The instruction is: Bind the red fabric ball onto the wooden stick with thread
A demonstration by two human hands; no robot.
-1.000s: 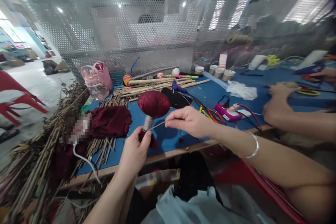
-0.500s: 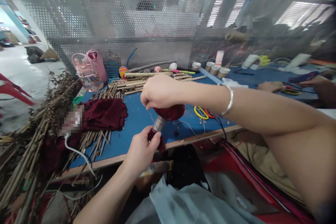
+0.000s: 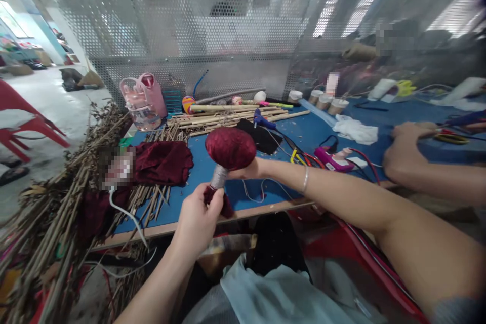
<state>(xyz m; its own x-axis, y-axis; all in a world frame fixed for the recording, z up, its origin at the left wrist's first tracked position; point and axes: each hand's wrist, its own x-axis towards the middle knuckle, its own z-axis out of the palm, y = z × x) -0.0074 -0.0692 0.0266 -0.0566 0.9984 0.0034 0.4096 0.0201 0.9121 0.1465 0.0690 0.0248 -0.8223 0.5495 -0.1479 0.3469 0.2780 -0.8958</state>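
Note:
My left hand (image 3: 199, 215) is closed round the lower cloth end of a dark red, mushroom-shaped velvet piece (image 3: 230, 148). Its rounded head points up, tilted slightly right. Silver-grey thread (image 3: 219, 177) is wound in a band round the neck, just above my left thumb. Behind the head and neck lies my right hand (image 3: 251, 169), palm partly showing, its fingers hidden by the piece. A thin pale thread (image 3: 261, 193) trails over the blue table (image 3: 243, 197) below that hand. To the left lies a folded dark red velvet cloth (image 3: 163, 164).
Dry branches (image 3: 41, 233) crowd the left edge. Behind are cut sticks (image 3: 212, 120), a pink bottle (image 3: 155, 96), a blue glue gun (image 3: 263, 120) on black cloth, and several jars (image 3: 337, 106). A purple power strip (image 3: 334, 161) and a co-worker's arm (image 3: 413, 157) are at right.
My right hand has swung down from above the velvet head to behind its neck, uncovering the head and glue gun. My left hand keeps its grip. The view has shifted slightly.

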